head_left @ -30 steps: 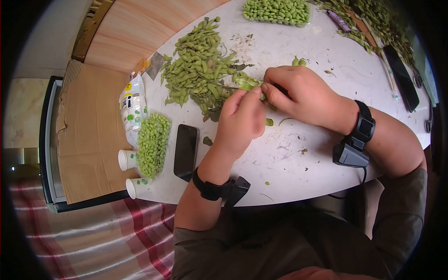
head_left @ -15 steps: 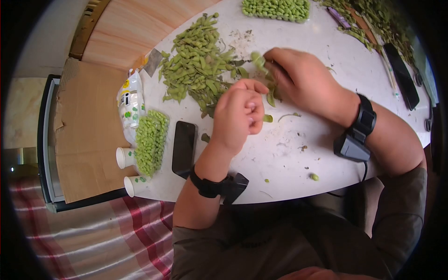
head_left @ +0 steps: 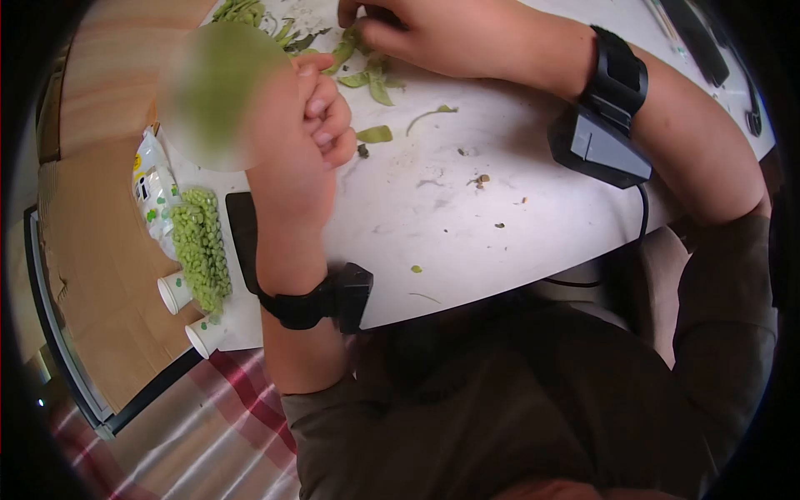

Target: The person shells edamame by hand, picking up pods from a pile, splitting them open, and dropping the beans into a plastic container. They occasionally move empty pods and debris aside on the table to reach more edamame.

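My left hand [head_left: 304, 137] is over the left part of the white table [head_left: 467, 208], its fingers curled in; a round blur hides part of it, and what it holds, if anything, is hidden. My right hand [head_left: 442, 37] is at the top edge of the view, fingers bent and partly cut off, over loose green pods [head_left: 377, 83]. Whatever is between those fingertips cannot be made out. A flat pod piece [head_left: 375, 134] lies just right of my left hand. More pods [head_left: 240, 12] show at the top left, partly blurred.
A pack of shelled green beans [head_left: 200, 250] lies at the left edge beside a white bag [head_left: 154, 187] and two paper cups [head_left: 173, 293]. A dark phone [head_left: 242, 237] is partly behind my left forearm. Another dark phone [head_left: 696, 42] lies at the upper right.
The whole view has shifted, so the table's contents sit higher and further left. My right hand has come down to the loose pods. The bean by the front edge no longer shows.
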Available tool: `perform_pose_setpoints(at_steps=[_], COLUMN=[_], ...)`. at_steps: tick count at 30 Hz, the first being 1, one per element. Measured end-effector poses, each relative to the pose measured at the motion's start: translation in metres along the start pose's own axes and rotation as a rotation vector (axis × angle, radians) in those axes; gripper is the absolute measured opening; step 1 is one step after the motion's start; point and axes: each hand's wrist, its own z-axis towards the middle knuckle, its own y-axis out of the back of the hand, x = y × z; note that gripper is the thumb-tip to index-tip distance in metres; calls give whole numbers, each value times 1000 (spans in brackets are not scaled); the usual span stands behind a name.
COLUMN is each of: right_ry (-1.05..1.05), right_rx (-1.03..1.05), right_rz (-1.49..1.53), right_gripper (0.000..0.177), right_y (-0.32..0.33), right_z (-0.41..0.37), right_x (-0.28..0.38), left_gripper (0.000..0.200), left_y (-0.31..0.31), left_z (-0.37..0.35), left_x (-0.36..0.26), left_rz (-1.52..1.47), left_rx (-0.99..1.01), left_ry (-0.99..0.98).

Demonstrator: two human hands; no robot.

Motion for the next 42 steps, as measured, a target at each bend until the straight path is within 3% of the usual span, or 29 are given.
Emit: perform_pose_setpoints(at_steps=[8,11,13,14,16,19,20,23,27,29,32,35,39,41,42], right_ry=[-25,86,264,249,238,221,187,199,110,-181,-236,-312,-120,284,294], right_rx=[-2,30,45,94,112,181,216,274,235,137,-14,-14,68,-11,-7], right_rz=[195,149,158,123,183,224,197,110,6,136,-13,-277,-535,-808,-806], right_gripper=[17,26,30,37,35,29,28,22,20,19,19,24,24,20,20], right_y=[0,4,-5,-4,-8,-1,0,-1,3,6,28,58,67,54,43], right_z=[0,-7,-6,-9,-10,-5,-5,-4,2,8,45,89,118,121,123], right_x=[5,20,18,21,24,30,32,28,37,33,-1,-37,-95,-90,-75], left_gripper=[30,39,47,47,59,65,64,71,65,59,31,25,23,24,24], left_y=[6,0,-2,-6,-13,-21,-10,0,1,0,1,4,3,2,2], left_z=[0,-3,-7,-9,-14,-20,-15,-8,-5,-2,-4,-7,-6,-6,-7], left_x=[-2,-4,1,3,9,2,11,15,14,18,13,9,15,16,15], left_rz=[-76,-170,-143,-148,209,226,272,291,304,228,354,436,445,426,410], left_rx=[60,42,143,136,164,88,165,142,64,16,-22,56,77,53,52], left_ry=[-3,59,104,76,-18,-57,-134,-222,-327,-383,-489,-419,-518,-535,-567])
